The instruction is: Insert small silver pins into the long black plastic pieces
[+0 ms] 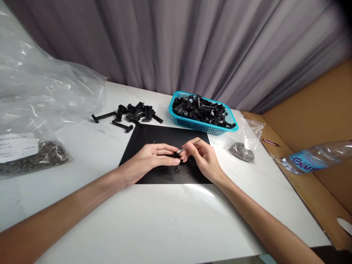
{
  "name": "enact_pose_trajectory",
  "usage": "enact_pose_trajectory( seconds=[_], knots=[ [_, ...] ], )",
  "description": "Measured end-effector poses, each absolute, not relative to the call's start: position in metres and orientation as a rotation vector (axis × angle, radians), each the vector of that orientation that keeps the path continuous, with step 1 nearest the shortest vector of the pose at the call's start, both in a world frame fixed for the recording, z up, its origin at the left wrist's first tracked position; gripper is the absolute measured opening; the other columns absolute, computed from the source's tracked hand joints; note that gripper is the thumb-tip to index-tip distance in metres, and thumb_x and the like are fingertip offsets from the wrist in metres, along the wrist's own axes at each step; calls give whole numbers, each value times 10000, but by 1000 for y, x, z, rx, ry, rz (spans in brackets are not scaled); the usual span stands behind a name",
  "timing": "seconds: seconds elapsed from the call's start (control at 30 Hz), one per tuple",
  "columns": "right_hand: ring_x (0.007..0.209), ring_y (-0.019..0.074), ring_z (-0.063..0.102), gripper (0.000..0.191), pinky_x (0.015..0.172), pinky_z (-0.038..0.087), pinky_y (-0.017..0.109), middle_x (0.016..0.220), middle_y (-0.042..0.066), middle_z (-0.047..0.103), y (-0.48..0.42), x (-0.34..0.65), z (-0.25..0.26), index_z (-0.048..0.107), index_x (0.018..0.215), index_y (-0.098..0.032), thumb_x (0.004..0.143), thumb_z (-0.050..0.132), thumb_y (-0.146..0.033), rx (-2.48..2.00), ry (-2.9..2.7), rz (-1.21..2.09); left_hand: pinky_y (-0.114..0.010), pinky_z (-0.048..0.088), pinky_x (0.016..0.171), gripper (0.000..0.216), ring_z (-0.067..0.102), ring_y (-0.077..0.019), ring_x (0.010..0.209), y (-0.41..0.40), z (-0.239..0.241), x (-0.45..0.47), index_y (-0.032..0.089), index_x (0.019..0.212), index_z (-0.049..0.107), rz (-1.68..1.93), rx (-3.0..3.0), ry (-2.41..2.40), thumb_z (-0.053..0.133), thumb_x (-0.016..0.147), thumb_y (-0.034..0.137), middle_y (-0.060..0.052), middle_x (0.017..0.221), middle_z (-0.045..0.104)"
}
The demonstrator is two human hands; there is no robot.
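Observation:
Between the fingers and thumb of my left hand [156, 156] is a small black plastic part [176, 168], held low over the black mat [154, 176]. My right hand [202, 156] pinches a thin metal tool with a pale tip, which looks like tweezers [189, 145]. The tool's tip points left and meets the upper end of the black part, close to my left fingertips. What lies right at the tip is too small to make out.
Behind the mat lie several loose black plastic parts [137, 113]. A blue basket [203, 126] full of similar parts stands at the back. Bags of small metal pieces flank the mat, a large bag [52, 154] left and a small bag [243, 150] right. A plastic bottle [313, 159] lies at the right.

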State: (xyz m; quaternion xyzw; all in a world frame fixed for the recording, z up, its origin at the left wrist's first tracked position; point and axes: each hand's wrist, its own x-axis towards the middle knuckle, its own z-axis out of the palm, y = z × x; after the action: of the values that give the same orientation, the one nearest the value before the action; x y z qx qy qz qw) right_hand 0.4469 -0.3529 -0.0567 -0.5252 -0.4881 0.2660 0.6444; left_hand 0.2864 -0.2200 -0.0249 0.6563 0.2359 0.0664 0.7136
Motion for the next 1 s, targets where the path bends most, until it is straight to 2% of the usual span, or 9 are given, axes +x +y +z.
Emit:
enact_pose_trajectory(
  seconds=[0.37, 0.7, 1.0],
  knots=[
    [695, 157, 711, 319, 690, 641, 336, 819, 35, 735, -355, 446, -56, 634, 961, -199, 1003, 594, -512, -1197, -1127, 610, -406, 492, 1127, 360, 694, -297, 1218, -219, -27, 287, 225, 1088, 804, 138, 1504, 470, 871, 745, 310, -78, 1173, 796],
    [701, 159, 721, 281, 696, 638, 337, 822, 36, 745, -357, 446, -56, 644, 963, -195, 1024, 585, -464, -1212, -1115, 577, -431, 472, 1151, 424, 665, -299, 1263, -218, -31, 288, 228, 1144, 773, 170, 1488, 501, 873, 745, 334, -80, 1265, 759],
    [691, 162, 716, 322, 679, 638, 337, 805, 32, 739, -357, 445, -54, 638, 953, -200, 1006, 592, -514, -1216, -1096, 568, -449, 475, 1154, 419, 656, -314, 1275, -219, -31, 289, 240, 1134, 780, 185, 1513, 499, 870, 741, 355, -78, 1262, 760]
  ],
)
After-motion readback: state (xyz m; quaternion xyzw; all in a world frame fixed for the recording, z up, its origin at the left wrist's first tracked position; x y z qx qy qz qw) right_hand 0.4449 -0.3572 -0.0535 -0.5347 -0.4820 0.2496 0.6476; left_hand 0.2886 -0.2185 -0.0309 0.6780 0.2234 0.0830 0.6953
